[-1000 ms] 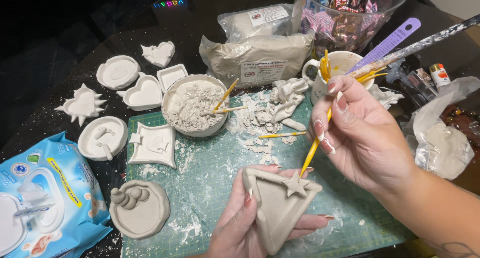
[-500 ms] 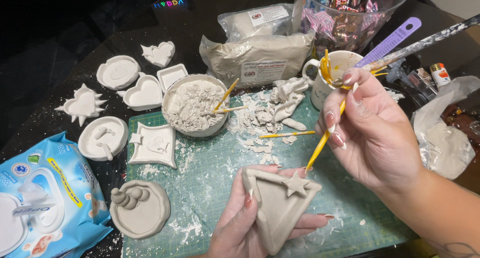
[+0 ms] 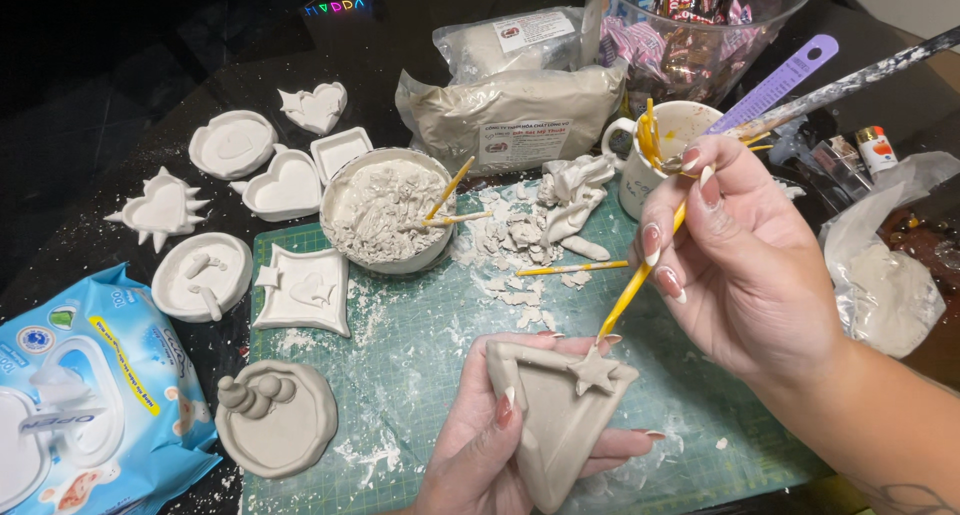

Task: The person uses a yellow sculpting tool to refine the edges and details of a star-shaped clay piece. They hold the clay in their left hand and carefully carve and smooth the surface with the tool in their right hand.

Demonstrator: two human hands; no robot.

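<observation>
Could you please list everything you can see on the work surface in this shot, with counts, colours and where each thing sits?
triangular clay dish: 1, grey, small star at its corner, held in left hand.
yellow tool: 1, in right hand, tip at the star.
finished clay dishes: about 7, pale grey, left of and on the mat.
bowl of clay scraps: 1, white, mat's upper left.
cutting mat: 1, green, centre.
clay bags: 2, grey, behind the mat.
mug of tools: 1, white, upper right.
wet-wipes pack: 1, blue, lower left.
left hand: 1, bottom centre.
right hand: 1, right.
</observation>
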